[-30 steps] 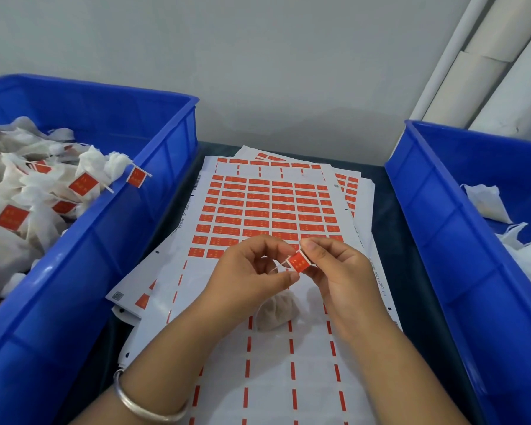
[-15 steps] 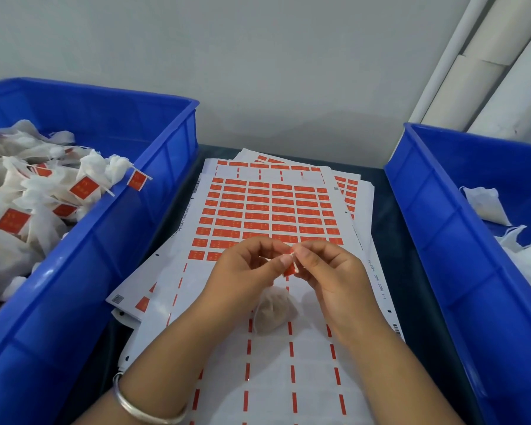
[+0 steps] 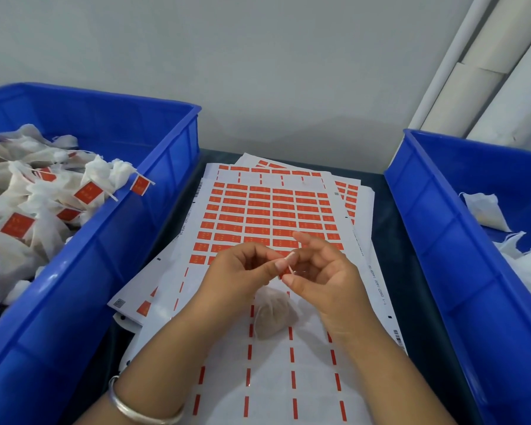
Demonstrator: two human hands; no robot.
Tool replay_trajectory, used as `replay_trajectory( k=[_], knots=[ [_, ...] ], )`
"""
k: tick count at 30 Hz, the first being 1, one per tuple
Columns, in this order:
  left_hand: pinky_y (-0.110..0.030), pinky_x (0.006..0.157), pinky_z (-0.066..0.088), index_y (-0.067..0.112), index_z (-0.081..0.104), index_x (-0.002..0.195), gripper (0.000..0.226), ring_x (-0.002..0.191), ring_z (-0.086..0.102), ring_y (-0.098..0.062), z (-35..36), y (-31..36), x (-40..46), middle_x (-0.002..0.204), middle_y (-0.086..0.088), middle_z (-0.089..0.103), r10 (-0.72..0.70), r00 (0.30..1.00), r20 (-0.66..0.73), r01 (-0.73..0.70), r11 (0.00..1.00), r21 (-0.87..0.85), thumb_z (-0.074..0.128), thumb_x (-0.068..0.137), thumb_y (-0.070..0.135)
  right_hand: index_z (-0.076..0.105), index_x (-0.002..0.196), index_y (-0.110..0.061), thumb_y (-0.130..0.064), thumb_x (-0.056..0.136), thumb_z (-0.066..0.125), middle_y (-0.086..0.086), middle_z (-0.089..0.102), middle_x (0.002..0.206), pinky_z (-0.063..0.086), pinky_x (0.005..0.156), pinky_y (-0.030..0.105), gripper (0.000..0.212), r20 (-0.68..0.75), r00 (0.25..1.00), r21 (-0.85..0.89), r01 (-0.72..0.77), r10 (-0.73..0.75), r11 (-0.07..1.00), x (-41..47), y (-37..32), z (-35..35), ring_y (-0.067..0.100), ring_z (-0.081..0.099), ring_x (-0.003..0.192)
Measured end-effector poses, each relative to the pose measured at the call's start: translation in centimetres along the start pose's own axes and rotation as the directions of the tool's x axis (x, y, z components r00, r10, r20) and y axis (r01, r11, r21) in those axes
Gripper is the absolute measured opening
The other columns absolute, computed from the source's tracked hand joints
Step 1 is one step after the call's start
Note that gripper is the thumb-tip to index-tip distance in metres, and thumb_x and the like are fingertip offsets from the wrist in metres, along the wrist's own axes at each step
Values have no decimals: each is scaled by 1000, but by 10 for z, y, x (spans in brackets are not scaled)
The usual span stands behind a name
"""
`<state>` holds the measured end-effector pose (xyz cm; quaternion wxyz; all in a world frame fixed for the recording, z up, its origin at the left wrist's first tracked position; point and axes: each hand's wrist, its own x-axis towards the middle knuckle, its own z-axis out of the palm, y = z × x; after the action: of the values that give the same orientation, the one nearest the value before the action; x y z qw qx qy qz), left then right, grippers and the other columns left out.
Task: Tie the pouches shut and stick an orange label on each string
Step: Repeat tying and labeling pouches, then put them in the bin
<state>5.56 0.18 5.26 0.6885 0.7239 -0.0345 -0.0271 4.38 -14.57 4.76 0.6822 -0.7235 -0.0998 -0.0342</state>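
Observation:
A small tan pouch (image 3: 273,315) hangs by its string just above the label sheets. My left hand (image 3: 242,271) pinches the folded orange label (image 3: 286,265) on that string between thumb and forefinger. My right hand (image 3: 322,271) is beside it with fingers loosely curled, its fingertips close to the label; whether they grip it I cannot tell. The top label sheet (image 3: 270,216) carries rows of orange stickers, with its near half peeled bare.
A blue bin (image 3: 120,228) on the left holds several tied white pouches with orange labels (image 3: 88,193). A blue bin (image 3: 442,234) on the right holds loose white pouches (image 3: 485,211). White pipes (image 3: 472,65) stand at the back right against a grey wall.
The orange label lay flat between both hands one second ago. It is now folded edge-on around the string, and my right fingers have spread away from it.

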Motion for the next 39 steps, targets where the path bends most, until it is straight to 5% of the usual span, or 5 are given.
replay_trajectory(
  k=[10, 16, 25, 39],
  knots=[
    [-4, 52, 43, 25, 68, 73, 8, 66, 63, 2, 3, -8, 2, 68, 14, 68, 11, 999, -46, -11, 1000, 1, 65, 81, 25, 61, 102, -33, -16, 79, 74, -7, 74, 84, 54, 70, 13, 32, -97, 993, 77, -61, 69, 995, 4, 12, 3, 9, 71, 86],
    [-8, 51, 45, 21, 69, 84, 5, 63, 64, -2, 2, -10, 7, 72, 10, 70, -145, 989, -12, 144, 987, -71, 64, 85, 21, 55, 108, -29, -17, 81, 72, -8, 74, 88, 56, 72, 16, 34, -135, 984, 156, -94, 115, 983, 6, 18, 2, 8, 70, 88],
    [-3, 44, 39, 29, 70, 65, 15, 63, 58, 11, 8, -13, 4, 67, 21, 66, -92, 995, -38, 96, 989, 114, 71, 79, 25, 59, 111, -25, -15, 84, 67, -1, 74, 100, 55, 78, 27, 30, -132, 961, 357, -184, 244, 916, 11, 31, -6, 17, 70, 98],
    [-9, 60, 46, 30, 70, 75, 17, 74, 63, 2, -4, 36, -13, 75, 24, 67, -7, 988, -156, 16, 998, 56, 59, 88, 27, 66, 97, -43, -21, 94, 58, -16, 71, 94, 53, 66, 16, 24, -103, 972, 42, -209, 212, 977, 7, 30, 0, 6, 68, 89]
  ],
)
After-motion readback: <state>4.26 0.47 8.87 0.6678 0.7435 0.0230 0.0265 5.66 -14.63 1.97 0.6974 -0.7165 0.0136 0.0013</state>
